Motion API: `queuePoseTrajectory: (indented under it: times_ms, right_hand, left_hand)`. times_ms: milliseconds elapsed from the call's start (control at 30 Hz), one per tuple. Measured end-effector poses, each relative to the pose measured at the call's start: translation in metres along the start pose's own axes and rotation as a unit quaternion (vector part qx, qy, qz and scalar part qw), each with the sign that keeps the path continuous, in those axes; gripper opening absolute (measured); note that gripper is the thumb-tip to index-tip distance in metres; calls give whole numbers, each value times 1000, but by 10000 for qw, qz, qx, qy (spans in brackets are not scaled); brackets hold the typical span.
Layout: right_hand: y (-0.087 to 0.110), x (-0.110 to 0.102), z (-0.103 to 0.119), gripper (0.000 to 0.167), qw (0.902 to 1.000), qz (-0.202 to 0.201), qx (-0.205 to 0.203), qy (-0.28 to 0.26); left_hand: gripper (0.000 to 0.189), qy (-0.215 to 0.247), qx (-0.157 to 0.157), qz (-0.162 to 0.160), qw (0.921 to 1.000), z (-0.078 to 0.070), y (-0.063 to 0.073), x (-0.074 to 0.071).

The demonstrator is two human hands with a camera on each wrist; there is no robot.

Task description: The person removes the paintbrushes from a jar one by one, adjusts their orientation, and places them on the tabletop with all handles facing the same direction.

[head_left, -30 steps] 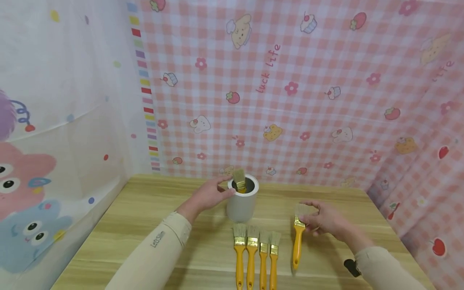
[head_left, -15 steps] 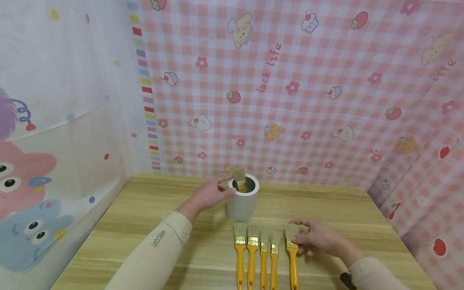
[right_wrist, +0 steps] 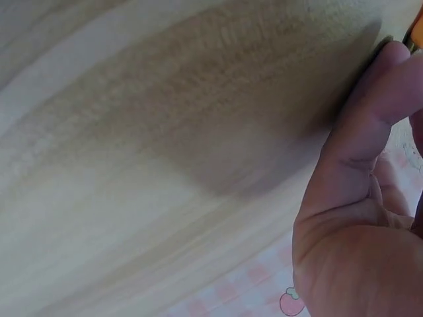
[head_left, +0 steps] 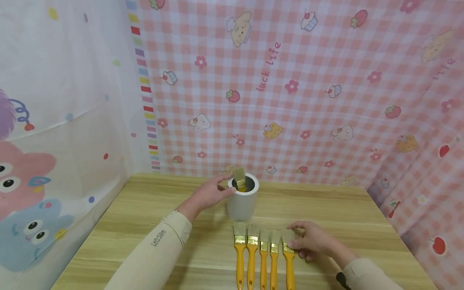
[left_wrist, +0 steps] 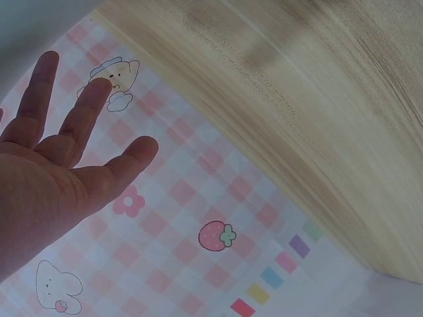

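At the back of the table stands a light grey can [head_left: 241, 206] with a white rim. A paintbrush [head_left: 239, 179] leans in it, bristles up. My left hand [head_left: 210, 194] holds the can's left side at the rim, thumb in front and index finger behind; its other fingers spread away in the left wrist view. My right hand [head_left: 313, 239] pinches a yellow-handled paintbrush [head_left: 289, 266] around its bristles and metal band. That brush lies at the right end of a row of several paintbrushes [head_left: 251, 264], all with bristles toward the can. The right wrist view shows only a bit of its handle [right_wrist: 418, 33].
The wooden table [head_left: 145, 225] ends at the back against a pink checked cloth [head_left: 290, 108] with cartoon prints. A white cloth [head_left: 72, 121] hangs on the left side. The row of brushes lies in front of the can.
My right hand has moved left and toward me with its paintbrush, bringing it beside the row of brushes. The left hand and the can have stayed in place.
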State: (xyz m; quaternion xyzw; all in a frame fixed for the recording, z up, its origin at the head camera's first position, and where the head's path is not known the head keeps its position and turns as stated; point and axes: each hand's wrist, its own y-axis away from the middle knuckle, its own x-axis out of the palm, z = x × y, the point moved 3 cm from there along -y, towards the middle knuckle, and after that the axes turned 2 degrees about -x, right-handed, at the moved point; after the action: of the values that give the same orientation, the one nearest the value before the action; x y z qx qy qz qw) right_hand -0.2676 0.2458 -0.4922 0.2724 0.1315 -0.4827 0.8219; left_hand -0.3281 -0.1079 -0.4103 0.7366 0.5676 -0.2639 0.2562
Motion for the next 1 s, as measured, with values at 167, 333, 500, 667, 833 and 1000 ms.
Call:
queuePoseTrajectory:
  times_ms: [167, 333, 500, 667, 833, 1000]
  right_hand:
    - [-2, 1, 1, 69, 9996, -60, 22, 268]
    - [-3, 1, 2, 68, 9989, -41, -6, 469]
    - [-3, 2, 3, 67, 9986, 22, 37, 533]
    - [-3, 3, 3, 68, 9987, 50, 52, 506]
    - [-3, 3, 5, 67, 9984, 47, 31, 570]
    - [-4, 3, 5, 67, 9983, 71, -1, 572]
  left_hand:
    - [64, -42, -8, -25, 10000, 0, 1, -1]
    - [64, -47, -79, -40, 9999, -1, 2, -2]
    - [64, -102, -59, -39, 9999, -2, 1, -2]
    - [64, -115, -29, -50, 9999, -1, -1, -1]
    - [64, -58, 2, -52, 10000, 0, -2, -1]
    - [64, -44, -27, -53, 10000, 1, -2, -1]
